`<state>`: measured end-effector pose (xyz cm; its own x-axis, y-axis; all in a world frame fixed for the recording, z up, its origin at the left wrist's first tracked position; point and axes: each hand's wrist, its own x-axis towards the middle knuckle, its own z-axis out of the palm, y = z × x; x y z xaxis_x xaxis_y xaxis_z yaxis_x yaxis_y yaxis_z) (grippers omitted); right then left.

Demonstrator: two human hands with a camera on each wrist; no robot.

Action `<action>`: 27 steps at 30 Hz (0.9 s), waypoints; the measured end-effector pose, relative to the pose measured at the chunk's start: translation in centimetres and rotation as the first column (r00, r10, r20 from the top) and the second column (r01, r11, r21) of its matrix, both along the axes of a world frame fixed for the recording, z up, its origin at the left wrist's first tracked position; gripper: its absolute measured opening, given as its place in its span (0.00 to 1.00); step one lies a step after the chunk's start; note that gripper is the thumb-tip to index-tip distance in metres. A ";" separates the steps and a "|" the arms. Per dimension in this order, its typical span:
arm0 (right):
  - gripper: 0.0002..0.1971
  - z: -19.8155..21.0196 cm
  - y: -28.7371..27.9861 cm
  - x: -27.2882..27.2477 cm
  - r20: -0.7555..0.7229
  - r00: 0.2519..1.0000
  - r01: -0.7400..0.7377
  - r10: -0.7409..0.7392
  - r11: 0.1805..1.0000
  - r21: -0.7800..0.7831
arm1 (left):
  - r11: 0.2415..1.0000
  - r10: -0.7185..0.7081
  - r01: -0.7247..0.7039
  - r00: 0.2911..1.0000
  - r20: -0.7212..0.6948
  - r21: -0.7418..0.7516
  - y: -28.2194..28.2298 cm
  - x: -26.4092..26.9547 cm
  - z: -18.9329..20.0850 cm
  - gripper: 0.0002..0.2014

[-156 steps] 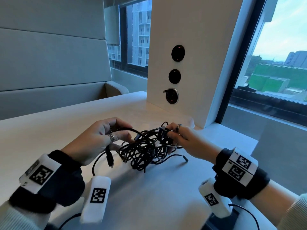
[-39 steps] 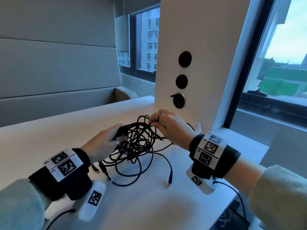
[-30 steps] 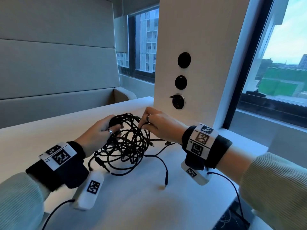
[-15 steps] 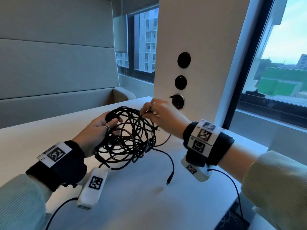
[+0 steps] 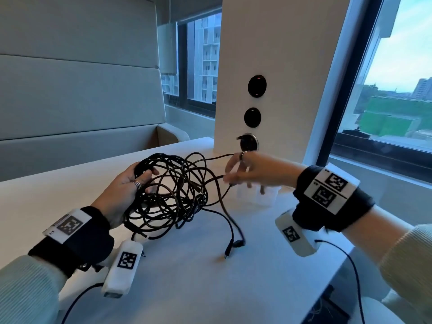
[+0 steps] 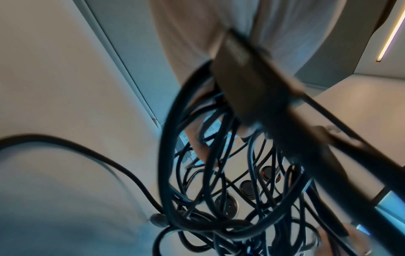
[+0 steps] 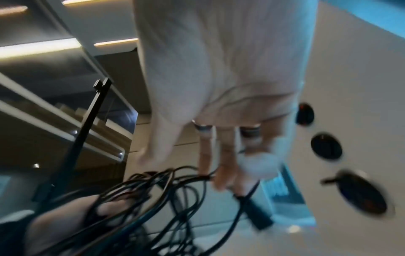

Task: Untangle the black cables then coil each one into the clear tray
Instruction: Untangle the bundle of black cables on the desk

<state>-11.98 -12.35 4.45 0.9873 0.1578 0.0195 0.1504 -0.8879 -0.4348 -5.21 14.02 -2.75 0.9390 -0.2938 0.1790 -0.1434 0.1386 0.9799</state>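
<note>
Right hand farther right, strand taut.

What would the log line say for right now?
step: untangling | left hand: grips black cables | right hand: pulls one strand | clear tray: nothing coiled in it

Your black cables are still one big messy knot of thin loops, lifted a little above the white table. One strand stretches out flat to the right from the top of the knot. Two loose ends hang down, and their small plugs lie on the table just in front. The clear tray sits to the right of the knot, near the white post, with no cable coiled inside.
</note>
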 end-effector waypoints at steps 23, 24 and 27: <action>0.05 -3.3 4.9 -2.1 0.061 0.977 0.105 -0.206 0.705 0.701 | 0.990 0.117 -0.117 0.993 -0.005 -0.073 -1.8 -1.4 0.6 0.09; 0.06 -3.1 4.8 -2.0 0.099 0.974 0.073 -0.206 0.692 0.718 | 0.990 0.120 -0.120 0.993 -0.007 -0.069 -1.8 -1.4 0.7 0.09; 0.07 -2.2 4.4 -1.4 0.284 0.942 0.000 -0.177 0.848 0.530 | 0.990 0.121 -0.122 0.992 -0.017 -0.066 -1.8 -1.6 1.0 0.09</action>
<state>-13.39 -7.94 2.28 0.9238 -0.0512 0.3794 0.2873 -0.5623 -0.7754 -6.77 12.17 -1.72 0.9695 -0.1649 0.1815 -0.1502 0.1859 0.9710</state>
